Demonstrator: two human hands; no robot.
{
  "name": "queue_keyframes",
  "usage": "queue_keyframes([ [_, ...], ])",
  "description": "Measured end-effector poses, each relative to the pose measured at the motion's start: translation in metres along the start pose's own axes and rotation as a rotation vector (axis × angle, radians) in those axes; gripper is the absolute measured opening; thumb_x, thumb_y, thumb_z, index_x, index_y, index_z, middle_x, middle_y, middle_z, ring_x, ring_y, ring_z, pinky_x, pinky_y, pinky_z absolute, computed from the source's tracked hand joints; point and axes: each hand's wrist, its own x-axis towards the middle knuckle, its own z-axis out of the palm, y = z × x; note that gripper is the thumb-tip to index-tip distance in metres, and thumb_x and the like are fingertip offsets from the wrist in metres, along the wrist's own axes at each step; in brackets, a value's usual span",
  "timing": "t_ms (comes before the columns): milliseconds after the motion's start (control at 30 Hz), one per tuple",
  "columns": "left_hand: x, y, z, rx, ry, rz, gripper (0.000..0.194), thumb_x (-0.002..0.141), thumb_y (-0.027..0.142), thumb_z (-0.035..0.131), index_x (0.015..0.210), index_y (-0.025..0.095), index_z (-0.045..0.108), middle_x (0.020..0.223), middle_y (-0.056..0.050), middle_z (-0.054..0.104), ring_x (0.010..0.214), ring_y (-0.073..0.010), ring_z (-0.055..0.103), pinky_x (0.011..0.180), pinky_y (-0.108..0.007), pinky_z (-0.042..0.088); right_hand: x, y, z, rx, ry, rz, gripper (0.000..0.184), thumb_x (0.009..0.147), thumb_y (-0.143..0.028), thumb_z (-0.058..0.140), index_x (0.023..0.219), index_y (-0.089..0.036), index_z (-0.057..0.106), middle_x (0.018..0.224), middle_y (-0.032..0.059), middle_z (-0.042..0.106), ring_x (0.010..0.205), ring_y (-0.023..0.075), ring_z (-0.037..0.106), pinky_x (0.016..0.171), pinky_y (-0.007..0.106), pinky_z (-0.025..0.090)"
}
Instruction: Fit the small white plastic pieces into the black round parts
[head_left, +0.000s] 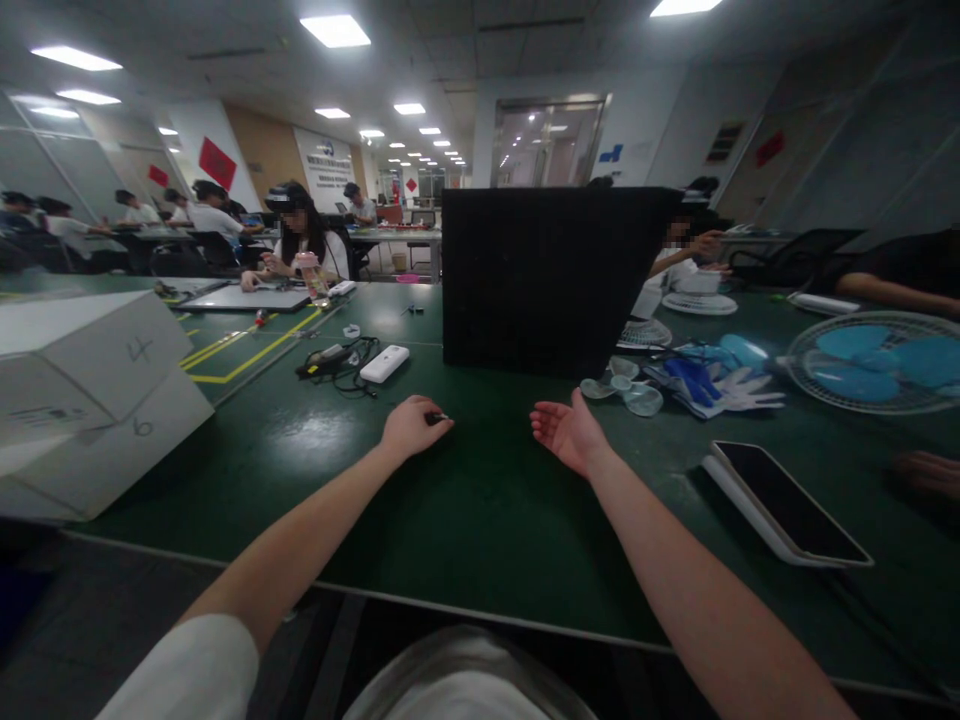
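My left hand point(411, 425) rests on the dark green table point(465, 500), its fingers closed on a small dark object point(437, 418) whose kind I cannot make out. A short way to its right, my right hand point(566, 430) lies palm up and holds nothing, its fingers apart. A large black panel point(551, 280) stands upright just behind both hands.
White boxes point(90, 395) sit at the left edge. A white remote-like device point(385, 363) and black cables point(341, 362) lie behind my left hand. Clear fan blades point(626, 390), blue parts, white gloves point(742, 385), a fan grille point(881, 360) and a phone point(787, 500) are to the right. Other people work at nearby tables.
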Motion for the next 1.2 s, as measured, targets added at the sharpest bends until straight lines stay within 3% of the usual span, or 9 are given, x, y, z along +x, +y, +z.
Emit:
queue_keyframes([
  [233, -0.004, 0.11, 0.041, -0.067, -0.112, 0.14, 0.042, 0.086, 0.059, 0.064, 0.105, 0.024, 0.077, 0.119, -0.01, 0.067, 0.099, -0.0247, 0.066, 0.086, -0.038, 0.055, -0.004, 0.0, 0.003, 0.029, 0.019, -0.021, 0.065, 0.099, -0.07, 0.023, 0.11, -0.019, 0.061, 0.082, 0.0109, 0.073, 0.066, 0.0201, 0.07, 0.06, 0.033, 0.058],
  [400, -0.014, 0.139, 0.056, -0.043, -0.11, 0.222, 0.043, 0.091, 0.06, 0.056, 0.103, 0.024, 0.077, 0.125, -0.009, 0.064, 0.103, -0.025, 0.066, 0.087, -0.039, 0.056, -0.003, 0.001, 0.004, 0.024, 0.011, -0.024, 0.064, 0.099, -0.07, 0.023, 0.11, -0.02, 0.061, 0.081, 0.0105, 0.073, 0.065, 0.0205, 0.069, 0.058, 0.032, 0.058],
  [567, -0.012, 0.134, 0.05, -0.022, -0.184, 0.327, 0.063, 0.079, 0.075, 0.061, 0.112, 0.024, 0.074, 0.131, -0.009, 0.062, 0.11, -0.0275, 0.065, 0.093, -0.041, 0.055, 0.001, 0.002, 0.002, 0.019, 0.018, -0.022, 0.067, 0.099, -0.071, 0.024, 0.107, -0.017, 0.064, 0.08, 0.0115, 0.073, 0.065, 0.0204, 0.069, 0.058, 0.032, 0.057],
  [733, -0.008, 0.122, 0.035, -0.013, -0.347, 0.442, 0.08, 0.068, 0.076, 0.071, 0.13, 0.026, 0.066, 0.156, -0.012, 0.044, 0.131, -0.0336, 0.055, 0.103, -0.045, 0.051, 0.0, 0.001, 0.002, 0.008, -0.002, -0.006, 0.072, 0.098, -0.072, 0.021, 0.103, -0.016, 0.066, 0.081, 0.0128, 0.073, 0.066, 0.0208, 0.069, 0.061, 0.033, 0.057],
  [833, -0.01, 0.115, 0.026, -0.035, -0.349, 0.487, 0.072, 0.073, 0.062, 0.076, 0.134, 0.027, 0.063, 0.158, -0.011, 0.041, 0.133, -0.0323, 0.054, 0.105, -0.045, 0.05, -0.002, 0.001, 0.003, 0.01, -0.002, -0.006, 0.071, 0.098, -0.072, 0.022, 0.102, -0.017, 0.066, 0.08, 0.0124, 0.073, 0.067, 0.0209, 0.068, 0.061, 0.033, 0.057],
  [933, -0.008, 0.101, 0.012, -0.094, -0.278, 0.495, 0.049, 0.082, 0.041, 0.072, 0.128, 0.025, 0.067, 0.148, -0.009, 0.053, 0.127, -0.0277, 0.058, 0.104, -0.041, 0.05, -0.002, 0.0, 0.005, 0.0, 0.006, 0.005, 0.069, 0.098, -0.071, 0.025, 0.099, -0.016, 0.067, 0.081, 0.0121, 0.073, 0.067, 0.0205, 0.068, 0.062, 0.033, 0.057],
  [1000, -0.005, 0.088, 0.002, -0.176, -0.21, 0.411, 0.039, 0.085, 0.034, 0.069, 0.123, 0.023, 0.07, 0.134, -0.009, 0.064, 0.116, -0.0241, 0.064, 0.1, -0.038, 0.052, -0.002, 0.0, 0.005, -0.017, 0.004, 0.011, 0.069, 0.099, -0.071, 0.027, 0.097, -0.016, 0.067, 0.081, 0.0122, 0.073, 0.068, 0.0202, 0.068, 0.062, 0.033, 0.057],
  [1100, 0.0, 0.067, -0.005, -0.36, -0.161, 0.165, 0.034, 0.087, 0.034, 0.068, 0.119, 0.022, 0.071, 0.115, -0.008, 0.072, 0.094, -0.0201, 0.069, 0.087, -0.035, 0.057, -0.001, 0.001, 0.007, -0.061, 0.012, -0.001, 0.066, 0.1, -0.069, 0.029, 0.094, -0.016, 0.068, 0.081, 0.0118, 0.073, 0.068, 0.0199, 0.068, 0.061, 0.032, 0.057],
  [1200, 0.002, 0.057, 0.0, -0.681, -0.127, -0.059, 0.029, 0.088, 0.033, 0.069, 0.113, 0.02, 0.071, 0.111, -0.009, 0.073, 0.093, -0.0196, 0.07, 0.082, -0.033, 0.058, -0.008, 0.005, 0.012, -0.261, 0.086, -0.176, 0.053, 0.099, -0.063, 0.043, 0.09, -0.019, 0.07, 0.082, 0.0093, 0.073, 0.069, 0.019, 0.066, 0.058, 0.03, 0.055],
])
